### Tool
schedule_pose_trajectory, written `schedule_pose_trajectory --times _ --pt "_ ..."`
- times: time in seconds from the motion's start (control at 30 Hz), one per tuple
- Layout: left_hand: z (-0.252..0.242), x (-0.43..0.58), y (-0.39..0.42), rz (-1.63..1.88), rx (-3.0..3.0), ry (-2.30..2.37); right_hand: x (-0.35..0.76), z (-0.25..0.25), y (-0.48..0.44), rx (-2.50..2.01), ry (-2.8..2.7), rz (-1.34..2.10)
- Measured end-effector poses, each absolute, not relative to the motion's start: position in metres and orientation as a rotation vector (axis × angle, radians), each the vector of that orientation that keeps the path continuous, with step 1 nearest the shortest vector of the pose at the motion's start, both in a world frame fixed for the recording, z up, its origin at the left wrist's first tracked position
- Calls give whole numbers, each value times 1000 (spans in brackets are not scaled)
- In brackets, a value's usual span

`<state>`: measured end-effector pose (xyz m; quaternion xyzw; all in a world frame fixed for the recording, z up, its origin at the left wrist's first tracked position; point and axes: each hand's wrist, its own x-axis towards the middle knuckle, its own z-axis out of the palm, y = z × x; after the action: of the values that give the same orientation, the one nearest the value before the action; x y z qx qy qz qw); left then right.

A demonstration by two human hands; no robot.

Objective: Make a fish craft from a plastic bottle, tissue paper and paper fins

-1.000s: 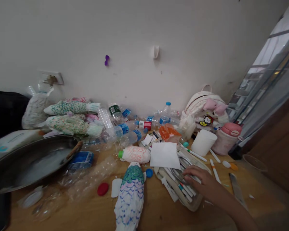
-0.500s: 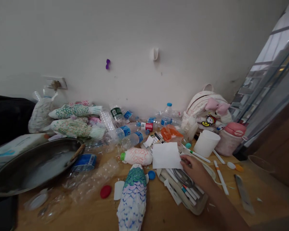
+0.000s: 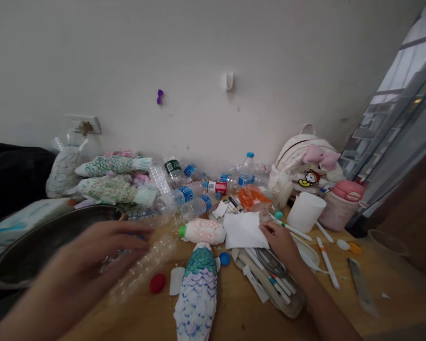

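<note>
Right hand (image 3: 281,240) has its fingers closed on the right edge of the white paper (image 3: 242,230), which sits on the marker pile (image 3: 275,282) mid-table. Left hand (image 3: 92,255) is blurry, fingers spread apart over a crushed clear bottle (image 3: 147,263).

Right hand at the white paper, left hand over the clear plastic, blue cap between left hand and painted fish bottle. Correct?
One error: the cap between the left hand and the painted fish bottle is red, not blue; the head view shows it. The right hand is at the white paper, left hand over the clear plastic: both correct.
</note>
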<state>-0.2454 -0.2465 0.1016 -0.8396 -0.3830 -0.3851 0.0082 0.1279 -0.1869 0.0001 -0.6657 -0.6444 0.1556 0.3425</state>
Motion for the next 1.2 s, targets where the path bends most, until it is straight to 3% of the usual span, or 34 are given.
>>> schedule_pose_trajectory --times 0.2,0.43,0.83,1.2 --pt "102 -153 -239 -1051 -2914 -981 135 -6 -188 -1661 -1433 660" --pt "91 -131 -233 -1034 -3037 -978 126 -21 -184 -1515 -1393 750" --pt "81 -119 -235 -1380 -3122 -1160 90 53 -240 -894 -1095 1335" --pt "82 -125 -237 -888 -2471 -803 67 66 -236 -624 -993 1518"
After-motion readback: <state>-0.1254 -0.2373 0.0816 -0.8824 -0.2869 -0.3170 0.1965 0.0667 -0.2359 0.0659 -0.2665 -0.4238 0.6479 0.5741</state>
